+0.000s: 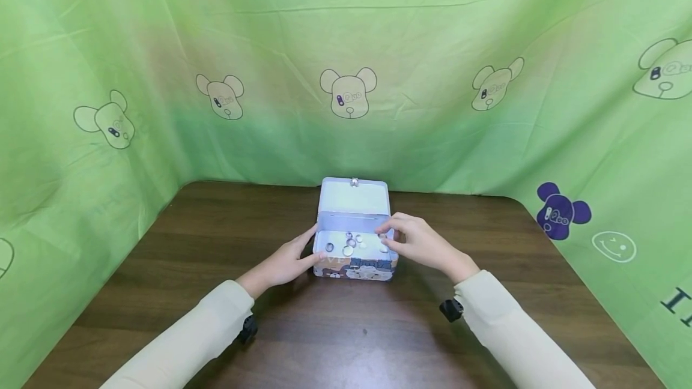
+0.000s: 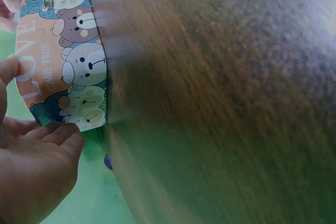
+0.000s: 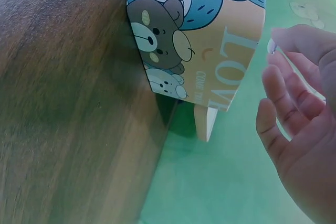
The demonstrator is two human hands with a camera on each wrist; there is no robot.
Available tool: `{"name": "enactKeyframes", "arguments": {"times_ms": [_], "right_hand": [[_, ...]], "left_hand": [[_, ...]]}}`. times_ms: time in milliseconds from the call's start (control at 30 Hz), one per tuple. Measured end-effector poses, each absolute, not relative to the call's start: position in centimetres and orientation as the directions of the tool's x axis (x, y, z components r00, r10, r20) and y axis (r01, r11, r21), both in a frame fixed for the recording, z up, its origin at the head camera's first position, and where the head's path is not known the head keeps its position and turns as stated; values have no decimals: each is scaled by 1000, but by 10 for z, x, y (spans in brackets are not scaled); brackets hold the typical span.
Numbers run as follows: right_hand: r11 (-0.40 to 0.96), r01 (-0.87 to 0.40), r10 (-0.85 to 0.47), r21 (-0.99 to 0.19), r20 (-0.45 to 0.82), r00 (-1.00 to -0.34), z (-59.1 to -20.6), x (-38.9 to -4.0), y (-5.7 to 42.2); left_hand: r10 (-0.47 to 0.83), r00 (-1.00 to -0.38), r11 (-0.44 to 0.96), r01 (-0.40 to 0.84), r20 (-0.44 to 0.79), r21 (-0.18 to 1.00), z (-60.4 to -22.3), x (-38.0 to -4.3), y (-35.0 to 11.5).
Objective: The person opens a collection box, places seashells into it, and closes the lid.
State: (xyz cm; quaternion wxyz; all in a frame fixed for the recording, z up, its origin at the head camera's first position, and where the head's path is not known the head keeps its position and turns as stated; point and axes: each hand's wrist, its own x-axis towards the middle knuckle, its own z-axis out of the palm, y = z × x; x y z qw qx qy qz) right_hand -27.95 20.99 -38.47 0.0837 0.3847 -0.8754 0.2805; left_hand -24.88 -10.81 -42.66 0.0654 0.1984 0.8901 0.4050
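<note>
A tin box (image 1: 355, 268) with cartoon bears and "LOVE" on its front stands on the table, its lid (image 1: 354, 196) raised at the back. Several small round glassy beads (image 1: 348, 251) lie scattered over its pale inner surface. My left hand (image 1: 286, 262) holds the box's left side, thumb at the front upper edge and fingers along the side. Above the right part of the box, my right hand (image 1: 418, 242) pinches a small clear glassy bead (image 3: 272, 46) between thumb and forefinger. The other fingers of that hand are loosely bent, apart from the box in the right wrist view.
The brown wooden table (image 1: 227, 215) extends around the box on all sides. A green curtain (image 1: 281, 137) with bear-head prints hangs behind it and along both sides. On the raised lid's edge sits a small metal clasp (image 1: 354, 182).
</note>
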Motion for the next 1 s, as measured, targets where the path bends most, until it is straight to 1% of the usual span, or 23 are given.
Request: {"name": "enactKeyframes", "arguments": {"times_ms": [200,433,800,1000], "right_hand": [[574,-702,-626,-421,327,-708,-387,-282,206],[575,-683,-620,-451,305,-723,-390,-283,206],[578,-690,-616,-435,323,-719,-389,-281,208],[570,-696,-593,-437,367,-716,-390,-281,212]], "left_hand": [[411,-911,594,296,34,748,-426,-248,-109],[413,-910,593,294,30,749,-425,-248,-109],[412,-911,599,291,24,746,-425,-248,-110],[425,-903,619,337,58,710,-422,-251,-111]]}}
